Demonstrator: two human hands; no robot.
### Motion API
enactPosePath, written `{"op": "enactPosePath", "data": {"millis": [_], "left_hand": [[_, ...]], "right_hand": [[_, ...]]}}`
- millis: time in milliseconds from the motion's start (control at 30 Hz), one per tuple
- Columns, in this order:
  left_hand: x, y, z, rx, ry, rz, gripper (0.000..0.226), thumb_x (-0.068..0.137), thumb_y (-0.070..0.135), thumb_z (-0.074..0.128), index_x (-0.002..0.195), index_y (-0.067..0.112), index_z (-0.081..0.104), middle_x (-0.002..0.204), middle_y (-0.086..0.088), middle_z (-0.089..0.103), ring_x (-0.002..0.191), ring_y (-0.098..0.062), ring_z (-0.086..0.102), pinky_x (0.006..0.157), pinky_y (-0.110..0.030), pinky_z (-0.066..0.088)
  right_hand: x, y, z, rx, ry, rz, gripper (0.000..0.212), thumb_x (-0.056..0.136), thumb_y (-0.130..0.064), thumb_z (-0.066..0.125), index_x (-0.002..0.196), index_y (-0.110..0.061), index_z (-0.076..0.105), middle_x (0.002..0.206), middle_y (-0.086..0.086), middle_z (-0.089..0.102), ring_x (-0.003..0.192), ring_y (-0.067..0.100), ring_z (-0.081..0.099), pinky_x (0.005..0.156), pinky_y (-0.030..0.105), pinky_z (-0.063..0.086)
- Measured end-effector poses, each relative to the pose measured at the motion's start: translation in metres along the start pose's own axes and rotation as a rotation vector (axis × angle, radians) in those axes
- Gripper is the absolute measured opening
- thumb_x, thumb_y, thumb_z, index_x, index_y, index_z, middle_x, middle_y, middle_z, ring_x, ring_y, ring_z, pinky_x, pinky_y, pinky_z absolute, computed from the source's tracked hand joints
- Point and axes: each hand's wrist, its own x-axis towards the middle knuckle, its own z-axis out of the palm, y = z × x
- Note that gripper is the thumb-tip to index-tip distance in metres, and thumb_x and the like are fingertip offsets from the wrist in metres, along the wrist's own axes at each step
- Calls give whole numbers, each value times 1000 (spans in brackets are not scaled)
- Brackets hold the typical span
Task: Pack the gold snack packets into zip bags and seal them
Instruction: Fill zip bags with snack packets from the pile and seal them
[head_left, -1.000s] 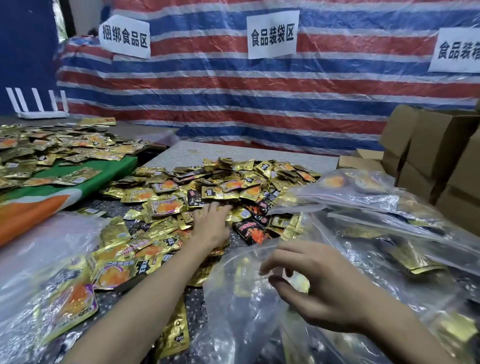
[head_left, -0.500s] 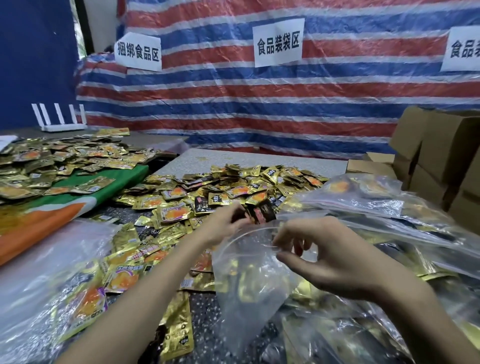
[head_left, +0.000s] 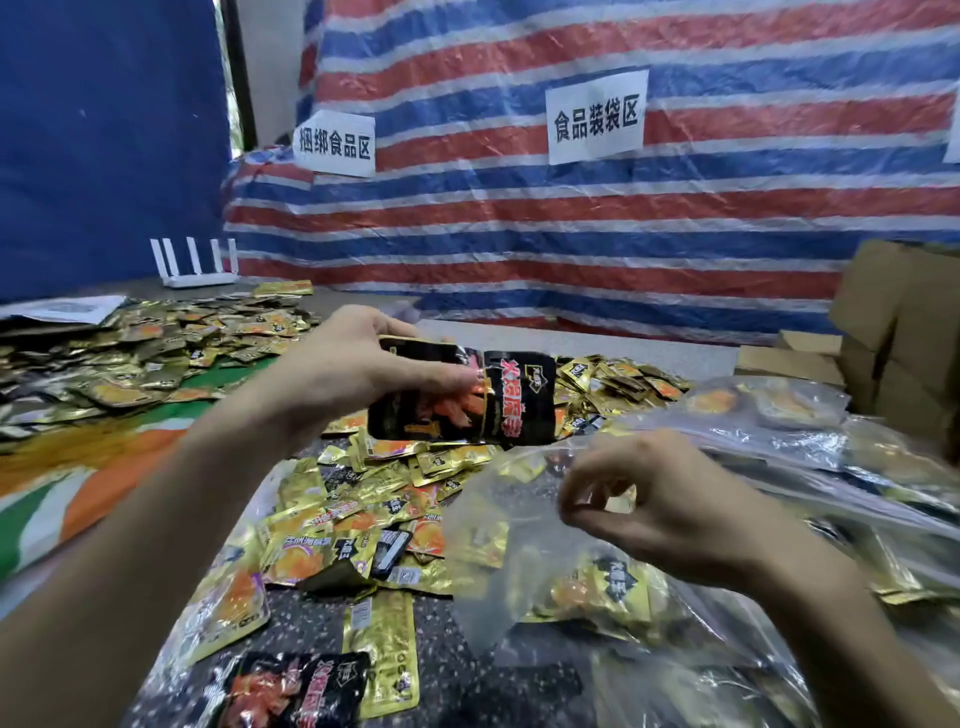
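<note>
Both your hands are raised over the table (head_left: 322, 629) in the head view. Your left hand (head_left: 358, 374) grasps black packets (head_left: 483, 400) printed in red and orange, fingers curled over their top edge and thumb underneath (how many are stacked there, I cannot tell). They hang in the air just above the mouth of the zip bag (head_left: 488, 561). Your right hand (head_left: 649, 509) pinches that clear bag's rim between thumb and forefinger, the other fingers bent loosely behind. Inside the bag a few gold packets (head_left: 602, 587) already lie near the bottom.

Loose gold snack packets (head_left: 415, 467) sprawl in a heap across the table between your forearms and beyond. A lone black packet (head_left: 296, 691) lies at the near edge. A second heap (head_left: 156, 343) covers the green and orange cloth (head_left: 104, 467) to your left. Filled bags (head_left: 779, 415) are piled at right, beside cardboard boxes (head_left: 904, 332). A striped tarp (head_left: 571, 234) hangs behind, and a white router (head_left: 195, 262) stands at far left.
</note>
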Motion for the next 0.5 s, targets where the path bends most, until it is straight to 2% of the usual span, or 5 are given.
{"op": "enactPosePath", "data": {"millis": [67,167,267,367,500], "left_hand": [[-2,9,10,210,9,-28,26,69,31,87,82,10,80,76,-7,76,69,-15,72,61,-24,56],[0,14,27,428,0,-36,24,68,35,88,75,14,78,65,1,73,56,-6,65,48,-18,49],[6,12,43,435,-82,-71,24,67,36,89,75,17,77,63,4,70,55,-6,63,50,-19,49],[13,6,57,439,-137,-81,22,68,33,90,71,17,74,57,9,64,49,-4,56,47,-16,42],[19,1,62,593,-74,-44,23,65,30,92,71,17,74,56,9,66,51,-2,57,46,-21,45]], "right_hand": [[-2,-2,-2,27,18,-26,5,86,-28,72,83,-31,74,80,-21,69,82,-2,64,69,27,55],[-5,-5,-3,38,63,-68,3,86,-28,72,84,-30,74,83,-18,70,81,2,65,68,32,55],[-4,-7,0,50,146,-118,8,85,-20,75,84,-27,77,82,-16,69,78,6,66,66,36,54],[-2,-7,3,84,224,-137,9,85,-15,76,84,-24,77,82,-13,69,74,9,65,64,39,53],[-3,-7,5,112,232,-142,6,85,-18,76,84,-24,78,82,-13,71,77,6,67,66,38,54]]}}
